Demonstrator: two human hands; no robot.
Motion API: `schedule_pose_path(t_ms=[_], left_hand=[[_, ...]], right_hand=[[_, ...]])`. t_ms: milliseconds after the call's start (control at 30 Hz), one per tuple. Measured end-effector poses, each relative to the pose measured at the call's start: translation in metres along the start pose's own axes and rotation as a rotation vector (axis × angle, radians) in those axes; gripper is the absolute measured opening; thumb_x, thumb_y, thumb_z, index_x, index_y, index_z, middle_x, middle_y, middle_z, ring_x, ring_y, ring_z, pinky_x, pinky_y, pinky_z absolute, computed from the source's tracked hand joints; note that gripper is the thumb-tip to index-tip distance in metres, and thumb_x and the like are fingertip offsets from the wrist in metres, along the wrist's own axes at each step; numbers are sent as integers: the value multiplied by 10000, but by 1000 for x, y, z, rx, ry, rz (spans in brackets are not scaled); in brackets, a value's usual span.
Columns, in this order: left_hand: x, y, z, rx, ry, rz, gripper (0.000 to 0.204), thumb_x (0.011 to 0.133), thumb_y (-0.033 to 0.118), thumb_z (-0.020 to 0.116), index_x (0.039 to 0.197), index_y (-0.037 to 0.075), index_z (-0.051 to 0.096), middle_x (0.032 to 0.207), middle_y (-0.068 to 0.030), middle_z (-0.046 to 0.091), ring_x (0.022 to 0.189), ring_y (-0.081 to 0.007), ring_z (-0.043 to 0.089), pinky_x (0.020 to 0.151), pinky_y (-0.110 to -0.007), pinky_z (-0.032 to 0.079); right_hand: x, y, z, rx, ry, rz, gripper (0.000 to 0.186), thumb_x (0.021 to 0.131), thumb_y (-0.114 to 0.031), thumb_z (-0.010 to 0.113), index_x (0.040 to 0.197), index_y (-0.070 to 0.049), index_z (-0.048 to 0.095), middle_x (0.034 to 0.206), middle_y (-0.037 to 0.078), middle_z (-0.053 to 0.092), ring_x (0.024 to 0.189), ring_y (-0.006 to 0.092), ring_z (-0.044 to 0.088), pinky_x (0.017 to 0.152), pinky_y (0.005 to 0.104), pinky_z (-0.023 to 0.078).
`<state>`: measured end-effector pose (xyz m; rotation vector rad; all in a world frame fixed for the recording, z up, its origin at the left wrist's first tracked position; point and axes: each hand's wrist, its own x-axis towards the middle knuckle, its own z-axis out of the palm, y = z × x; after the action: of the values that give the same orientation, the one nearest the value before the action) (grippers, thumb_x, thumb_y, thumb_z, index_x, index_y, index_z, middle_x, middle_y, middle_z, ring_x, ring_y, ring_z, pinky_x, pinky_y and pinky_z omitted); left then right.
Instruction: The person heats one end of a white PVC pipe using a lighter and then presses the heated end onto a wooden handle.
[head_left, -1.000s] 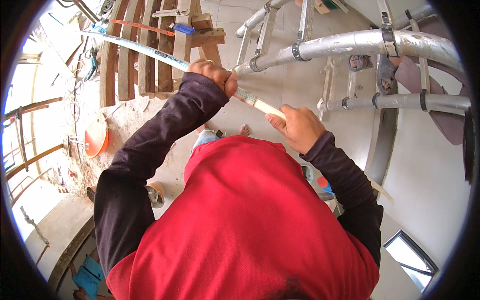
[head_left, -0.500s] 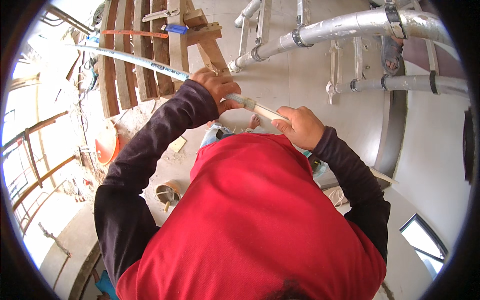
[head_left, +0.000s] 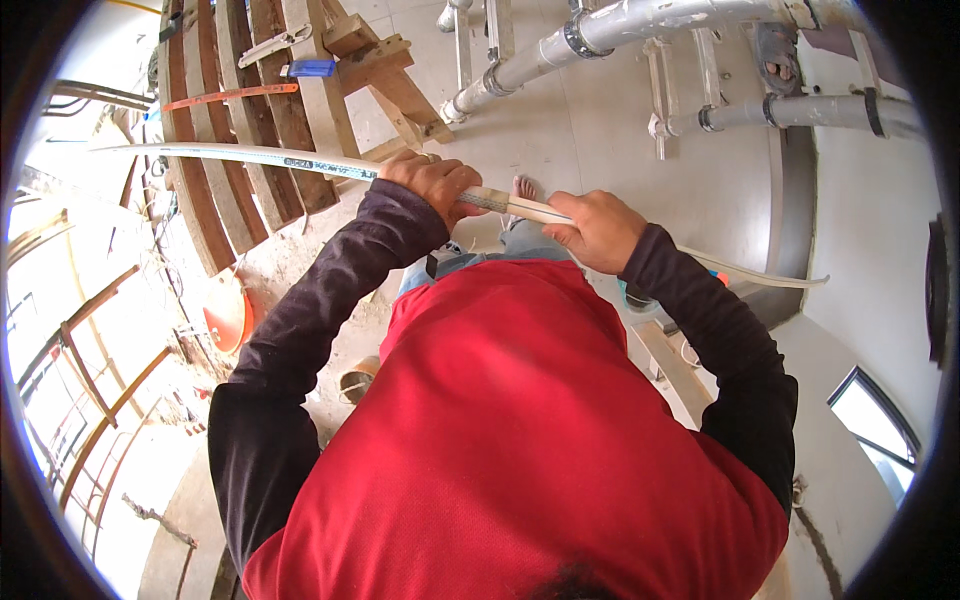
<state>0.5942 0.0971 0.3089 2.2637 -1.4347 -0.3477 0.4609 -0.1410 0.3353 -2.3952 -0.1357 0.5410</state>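
Note:
A long, thin, bendy white strip (head_left: 240,153) with a printed bluish band runs across in front of my red shirt, bowed at both ends. My left hand (head_left: 432,185) is wrapped round it, palm down, left of the middle. Just right of that hand, a grey patterned stretch gives way to a short tan one. My right hand (head_left: 600,228) grips the strip further right, thumb along it, where a dark lengthwise line shows. Beyond my right forearm, the strip's far part comes out and ends in a small upturned tip near the wall.
At upper left stands a slatted wooden trestle (head_left: 300,20), bearing an orange hacksaw blade (head_left: 230,96) and a blue-handled tool (head_left: 308,68). Grey scaffold pipes (head_left: 660,38) cross the upper right, with another person's foot (head_left: 778,68) beside them. An orange basin (head_left: 228,315) and a small bucket (head_left: 357,380) are at left.
My right hand has risen a little and the strip lies more level. Its right-hand end now shows past my right forearm. The trestle and nearby things have shifted left in view.

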Motion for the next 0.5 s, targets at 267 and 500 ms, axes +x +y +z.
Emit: schedule_pose_path(t_ms=[267, 500], left_hand=[[-1, -3, 8, 69, 28, 5, 302, 701, 335, 747, 916, 149, 644, 814, -13, 641, 753, -227, 642, 694, -370, 461], [8, -3, 13, 85, 61, 0, 291, 693, 339, 739, 892, 152, 638, 779, -5, 637, 731, -216, 641, 680, -364, 451]], right_hand=[[11, 17, -1, 121, -120, -18, 269, 941, -288, 554, 1019, -32, 579, 712, 227, 619, 676, 439, 598, 619, 509, 470], [17, 22, -2, 67, -135, 20, 298, 951, -299, 530, 1045, -20, 569, 705, 246, 619, 689, 452, 605, 641, 520, 481]])
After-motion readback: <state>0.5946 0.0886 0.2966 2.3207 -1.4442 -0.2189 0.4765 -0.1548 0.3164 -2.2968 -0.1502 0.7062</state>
